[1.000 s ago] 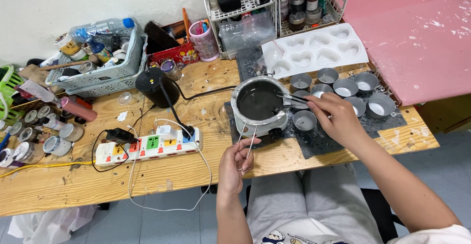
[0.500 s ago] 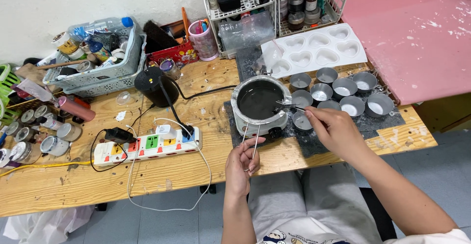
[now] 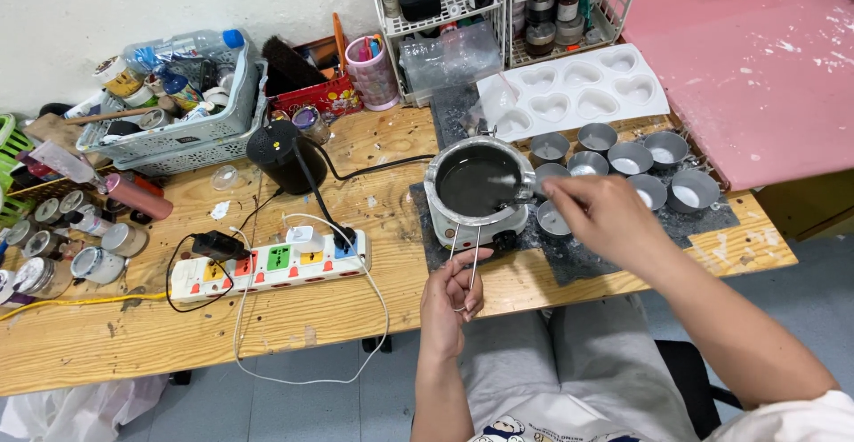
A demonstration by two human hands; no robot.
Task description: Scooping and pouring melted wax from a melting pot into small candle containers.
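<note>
with the left hand (image 3: 452,295) gripping the wire handle (image 3: 469,260) of the melting pot (image 3: 480,184), the right hand (image 3: 598,215) pinching a thin tool (image 3: 509,180) over it should stir slowly.

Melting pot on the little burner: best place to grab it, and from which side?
Take the pot by its wire handle, coming from the near table edge. The handle runs out from the pot toward the person, clear of the burner and the dark liquid, and the left hand already holds its end there. The right hand holds a thin tool at the rim, and small tins crowd the far right side.
</note>
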